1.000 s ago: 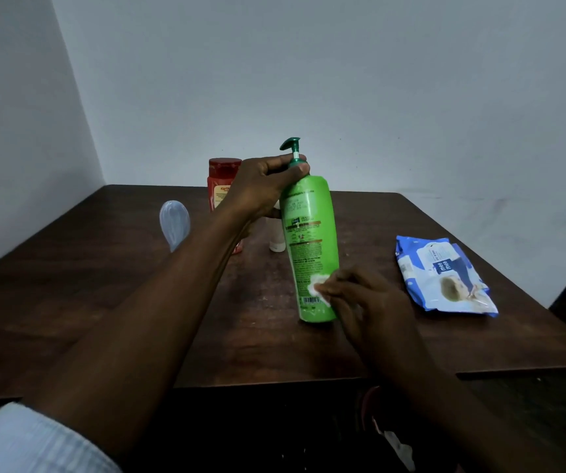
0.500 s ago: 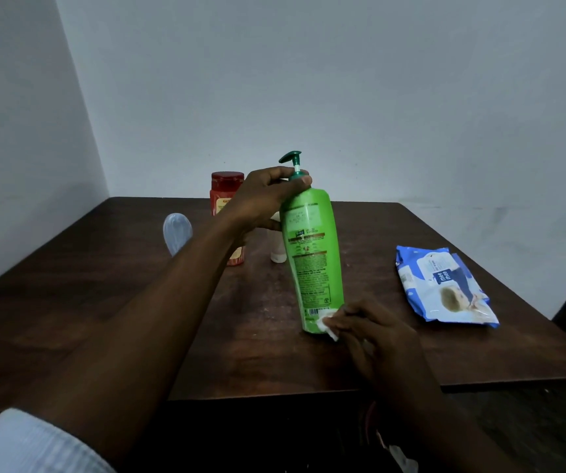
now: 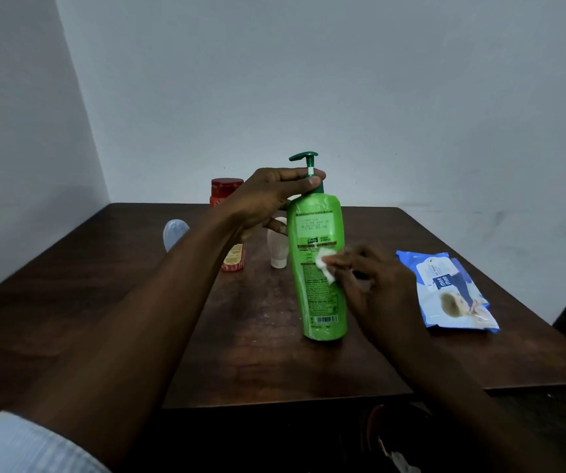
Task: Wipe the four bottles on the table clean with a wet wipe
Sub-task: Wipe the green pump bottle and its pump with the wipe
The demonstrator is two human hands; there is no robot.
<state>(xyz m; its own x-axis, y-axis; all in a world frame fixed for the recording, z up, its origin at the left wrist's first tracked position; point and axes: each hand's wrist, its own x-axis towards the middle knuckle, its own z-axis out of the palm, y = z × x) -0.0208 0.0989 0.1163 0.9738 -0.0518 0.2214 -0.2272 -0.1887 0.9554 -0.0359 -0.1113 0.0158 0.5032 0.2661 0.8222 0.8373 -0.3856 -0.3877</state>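
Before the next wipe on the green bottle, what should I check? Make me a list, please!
1. The left hand grips the green bottle at its neck: ok.
2. The bottle's base rests on the table: ok.
3. The right hand pinches the wet wipe against the label: ok.
4. The bottle's far side is wiped: cannot tell.
5. The red bottle, small white bottle and pale blue bottle are clean: cannot tell.
6. The wipes pack lies on the table, right of the bottle: ok.
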